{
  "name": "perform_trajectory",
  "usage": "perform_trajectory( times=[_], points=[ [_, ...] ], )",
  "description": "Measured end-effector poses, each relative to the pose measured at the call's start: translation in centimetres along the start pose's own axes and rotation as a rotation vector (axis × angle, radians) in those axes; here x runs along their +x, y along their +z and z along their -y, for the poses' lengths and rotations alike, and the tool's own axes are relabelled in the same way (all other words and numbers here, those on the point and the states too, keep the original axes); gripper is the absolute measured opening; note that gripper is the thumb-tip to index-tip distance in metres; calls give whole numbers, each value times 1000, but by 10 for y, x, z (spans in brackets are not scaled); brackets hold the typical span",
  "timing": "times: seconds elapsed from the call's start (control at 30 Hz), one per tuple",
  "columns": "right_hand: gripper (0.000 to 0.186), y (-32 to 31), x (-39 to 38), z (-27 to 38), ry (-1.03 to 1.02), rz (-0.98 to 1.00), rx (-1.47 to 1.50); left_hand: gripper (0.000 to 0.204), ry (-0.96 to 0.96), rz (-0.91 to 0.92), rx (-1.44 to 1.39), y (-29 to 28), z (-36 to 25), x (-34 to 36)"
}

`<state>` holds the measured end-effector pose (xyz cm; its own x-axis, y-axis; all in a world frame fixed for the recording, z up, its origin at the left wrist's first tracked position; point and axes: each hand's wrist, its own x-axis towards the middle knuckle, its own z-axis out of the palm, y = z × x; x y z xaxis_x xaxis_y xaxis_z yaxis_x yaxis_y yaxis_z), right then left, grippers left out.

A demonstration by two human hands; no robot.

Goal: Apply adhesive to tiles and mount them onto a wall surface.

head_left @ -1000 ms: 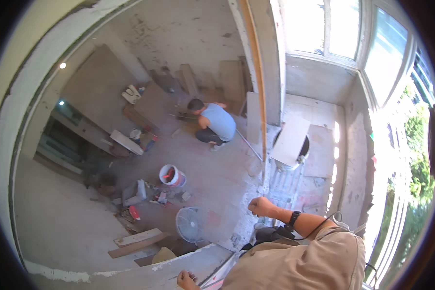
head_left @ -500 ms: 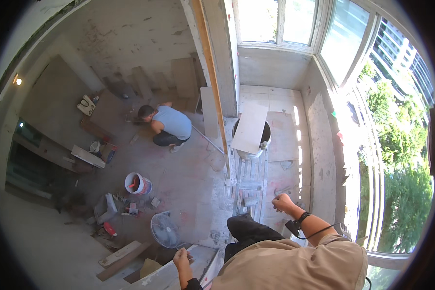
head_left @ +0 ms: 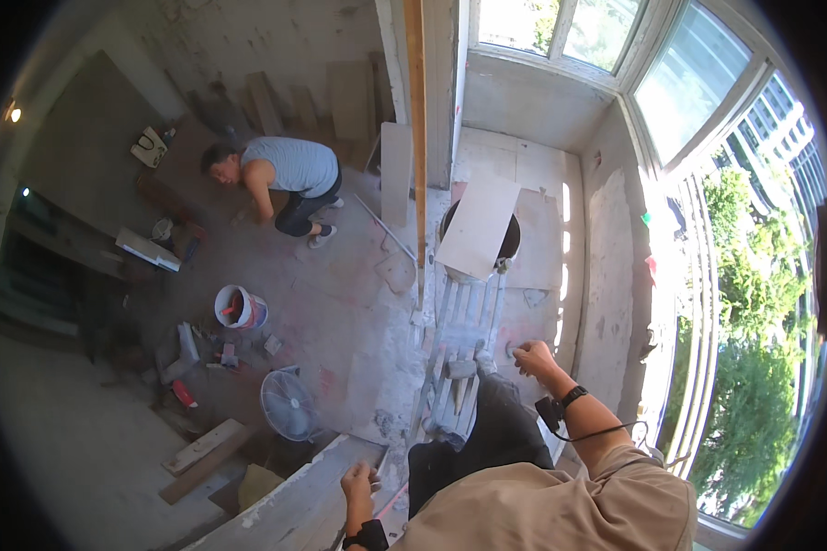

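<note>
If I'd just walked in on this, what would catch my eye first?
Probably the bright windows at upper right, with green trees outside. Then the co-worker in a light blue top, bent low at upper left, and a pale board lying over a round tub near the centre. Nearer, the wearer's left hand and right hand flank a dark trouser leg.

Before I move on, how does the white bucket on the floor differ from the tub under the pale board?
The bucket is uncovered; the tub is partly covered by the pale board.
The bucket is pale inside, with something red in it; the tub's visible inside is dark.
Both are round-mouthed containers.
</note>
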<state>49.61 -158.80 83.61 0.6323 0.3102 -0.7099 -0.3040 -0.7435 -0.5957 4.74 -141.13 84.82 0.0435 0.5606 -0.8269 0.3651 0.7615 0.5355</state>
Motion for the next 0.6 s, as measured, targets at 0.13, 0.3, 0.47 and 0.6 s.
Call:
perform_trajectory(
  times=[0.13, 0.3, 0.47, 0.6],
  points=[
    [27, -8, 72, 25, -26, -28, 72, 19, -179, -68, 24, 30, 18, 29],
    [35, -32, 164, 63, -80, -126, 192, 20, -159, 49, 116, 106, -3, 72],
    [33, -53, 313, 81, -133, -291, 269, 18, -100, 81, 21, 169, -9, 125],
    [41, -52, 394, 84, -109, -467, 53, 18, -130, 6, 10, 185, 7, 143]
  ],
)
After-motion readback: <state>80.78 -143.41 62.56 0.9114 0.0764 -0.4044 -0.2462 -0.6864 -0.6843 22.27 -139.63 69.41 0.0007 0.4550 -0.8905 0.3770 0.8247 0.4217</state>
